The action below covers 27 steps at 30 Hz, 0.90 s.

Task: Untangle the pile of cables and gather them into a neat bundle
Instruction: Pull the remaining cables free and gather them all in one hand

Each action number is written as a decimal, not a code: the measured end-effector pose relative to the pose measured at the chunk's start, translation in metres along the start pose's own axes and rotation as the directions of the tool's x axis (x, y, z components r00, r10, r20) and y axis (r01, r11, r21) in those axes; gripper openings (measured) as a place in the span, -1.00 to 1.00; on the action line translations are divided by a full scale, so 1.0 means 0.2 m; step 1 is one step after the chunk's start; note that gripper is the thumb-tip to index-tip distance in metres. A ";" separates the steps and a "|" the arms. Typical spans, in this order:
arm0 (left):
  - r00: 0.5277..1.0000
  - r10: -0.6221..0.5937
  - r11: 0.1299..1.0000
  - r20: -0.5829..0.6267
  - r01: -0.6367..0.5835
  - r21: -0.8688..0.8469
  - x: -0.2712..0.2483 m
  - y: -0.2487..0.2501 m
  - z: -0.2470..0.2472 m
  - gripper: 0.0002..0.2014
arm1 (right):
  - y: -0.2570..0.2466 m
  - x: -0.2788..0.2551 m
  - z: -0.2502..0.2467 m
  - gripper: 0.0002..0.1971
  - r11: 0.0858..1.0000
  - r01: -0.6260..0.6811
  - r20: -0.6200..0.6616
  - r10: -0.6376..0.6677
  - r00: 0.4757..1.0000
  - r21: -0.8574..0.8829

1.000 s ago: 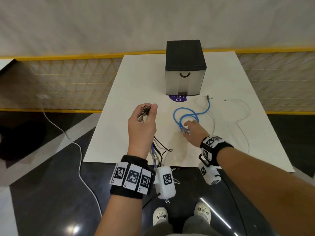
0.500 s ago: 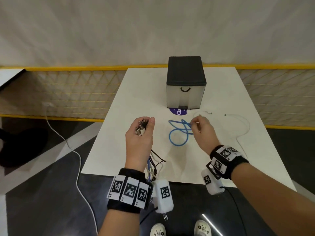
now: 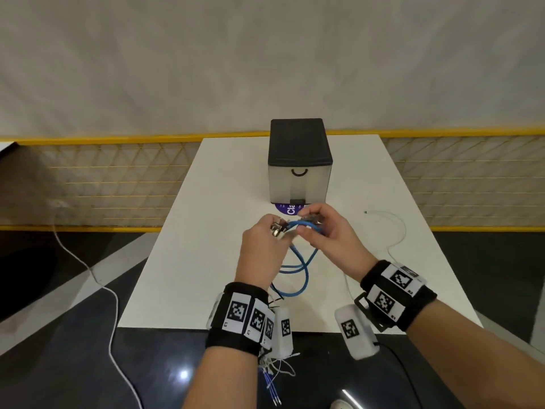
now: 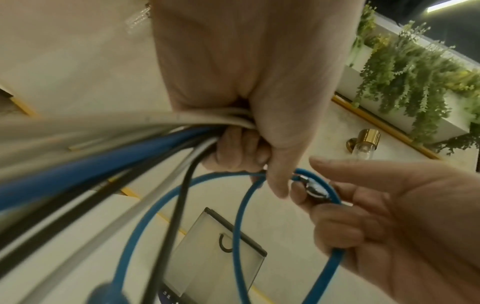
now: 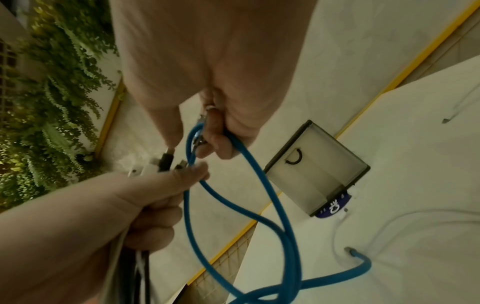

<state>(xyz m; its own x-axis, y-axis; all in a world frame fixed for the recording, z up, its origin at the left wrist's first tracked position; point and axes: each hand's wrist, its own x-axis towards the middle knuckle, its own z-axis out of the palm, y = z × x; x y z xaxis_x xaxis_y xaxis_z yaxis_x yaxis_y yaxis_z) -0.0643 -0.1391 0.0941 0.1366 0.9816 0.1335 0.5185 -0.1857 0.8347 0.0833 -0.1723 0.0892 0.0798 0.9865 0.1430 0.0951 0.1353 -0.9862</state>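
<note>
**Clerk:** Item one, the grips. What are you holding?

**Holder:** My left hand (image 3: 262,246) is closing round the cable bundle (image 4: 109,156): grey, blue, black and white strands are running through the fist, and their plug ends (image 5: 158,166) are sticking out above my thumb. My right hand (image 3: 333,234) is pinching a metal connector (image 4: 313,188) of the blue cable (image 3: 300,278) between thumb and curled fingers. Both hands are meeting above the table (image 3: 206,261), nearly touching.

**Clerk:** Item two, the blue cable's run?

**Holder:** It is hanging from my right fingers in loose loops that are drooping to the tabletop between my wrists. Its other end (image 5: 349,251) is lying flat on the surface.

**Clerk:** Item three, remaining stock on the surface?

**Holder:** One thin white cable (image 3: 398,231) is lying loose to my right, apart from both hands. A storage box (image 3: 299,163) with a dark lid and a hooped handle is standing at the far middle, over a purple round sticker (image 3: 290,208).

**Clerk:** Item four, the room?

**Holder:** The table is white. A yellow-railed mesh fence (image 3: 118,178) is running behind it, with a pale wall above. The floor is dark and glossy, and a white cord (image 3: 88,270) is trailing across it on my left.

**Clerk:** Item five, anything only the wrist views are showing?

**Holder:** Hanging greenery (image 4: 415,67) in a planter and a brass wall lamp (image 4: 366,144) are appearing there. The head view alone is showing bundle tails (image 3: 272,379) dangling below my left wrist.
</note>
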 end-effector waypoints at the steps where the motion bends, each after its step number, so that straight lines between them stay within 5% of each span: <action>1: 0.998 0.025 0.999 -0.050 -0.023 0.028 0.01 -0.01 0.00 -0.83 | -0.01 0.01 -0.02 -0.78 1.000 0.011 0.014 -0.011 1.000 -0.001; 5: 0.995 0.070 0.989 -0.066 -0.061 0.135 0.02 -0.01 0.02 -0.80 | 0.01 0.06 -0.06 -0.86 0.982 0.044 -0.014 -0.048 0.999 -0.181; 10: 0.998 0.025 0.992 -0.055 -0.018 0.123 0.02 -0.01 0.00 -0.79 | 0.11 0.17 -0.16 -0.82 0.953 -0.027 -0.361 -0.088 0.929 -0.301; 12: 0.998 -0.031 0.998 -0.056 0.033 0.046 0.03 -0.01 -0.03 -0.81 | 0.11 0.19 -0.19 -0.68 0.840 -0.153 -0.339 -0.038 0.940 -0.520; 14: 0.996 -0.071 0.997 -0.058 0.068 -0.048 0.03 -0.01 -0.04 -0.84 | 0.09 0.17 -0.18 -0.55 0.719 -0.106 -0.220 -0.067 0.973 -0.687; 16: 0.996 -0.079 0.992 -0.046 0.074 -0.099 0.03 0.00 -0.03 -0.86 | 0.03 0.14 -0.12 -0.64 0.830 0.052 -0.003 -0.065 0.998 -0.555; 19: 0.998 -0.066 0.992 0.011 0.067 -0.110 0.02 0.02 0.00 -0.85 | -0.02 0.09 -0.01 -0.73 0.966 0.063 0.208 -0.010 0.978 -0.252; 23: 0.997 -0.078 0.986 0.026 0.081 -0.148 0.03 0.02 -0.01 -0.91 | -0.02 0.11 0.06 -0.76 0.996 0.072 0.076 -0.068 0.995 -0.053; 27: 0.985 -0.094 0.945 -0.145 0.042 -0.325 0.03 0.03 -0.07 -0.84 | -0.02 0.15 0.03 -0.79 0.995 0.051 -0.006 -0.052 0.999 -0.085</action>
<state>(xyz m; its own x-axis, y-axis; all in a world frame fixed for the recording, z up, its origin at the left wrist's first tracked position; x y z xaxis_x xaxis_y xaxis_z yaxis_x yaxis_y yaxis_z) -0.0722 -0.1329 0.1071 -0.0360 0.9908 0.1307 0.2209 -0.1196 0.9679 0.0798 -0.1438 0.0974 0.0804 0.9776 0.1946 0.1832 0.1774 -0.9669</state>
